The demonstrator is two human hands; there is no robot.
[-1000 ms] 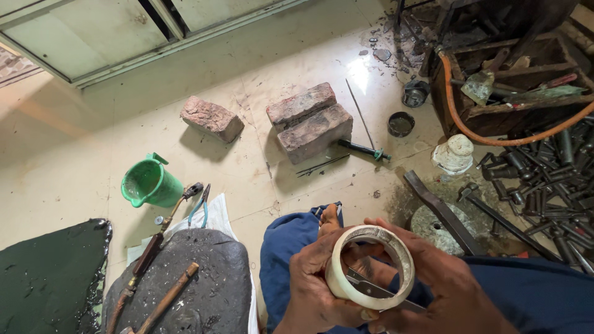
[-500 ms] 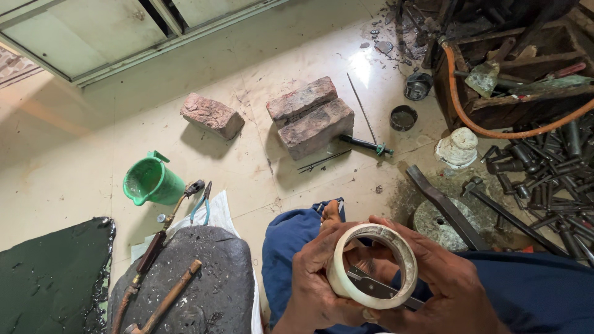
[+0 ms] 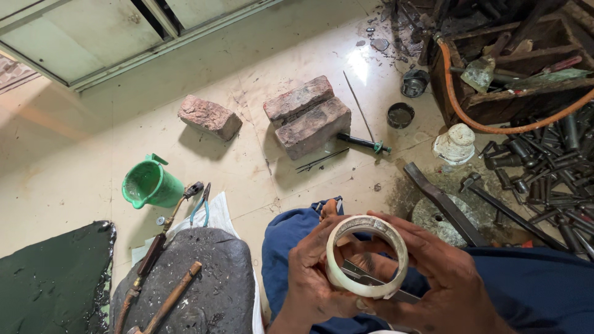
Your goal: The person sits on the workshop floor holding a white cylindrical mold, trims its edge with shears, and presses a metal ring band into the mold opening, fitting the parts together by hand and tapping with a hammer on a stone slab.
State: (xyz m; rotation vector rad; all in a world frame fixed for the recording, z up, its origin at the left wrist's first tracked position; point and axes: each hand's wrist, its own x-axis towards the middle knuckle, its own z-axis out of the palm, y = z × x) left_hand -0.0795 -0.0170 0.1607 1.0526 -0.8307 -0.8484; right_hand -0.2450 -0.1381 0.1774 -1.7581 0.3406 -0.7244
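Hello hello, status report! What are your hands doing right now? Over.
Left hand and right hand both grip the off-white round bangle ring. Thin metal tool crosses behind the ring. Nothing in the way.

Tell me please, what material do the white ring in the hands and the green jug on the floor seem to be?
White ring: perhaps shell, bone or plastic; creamy, faintly translucent, dull, with rough edges. Green jug: probably plastic; even bright colour, thin wall, moulded spout, slight sheen.
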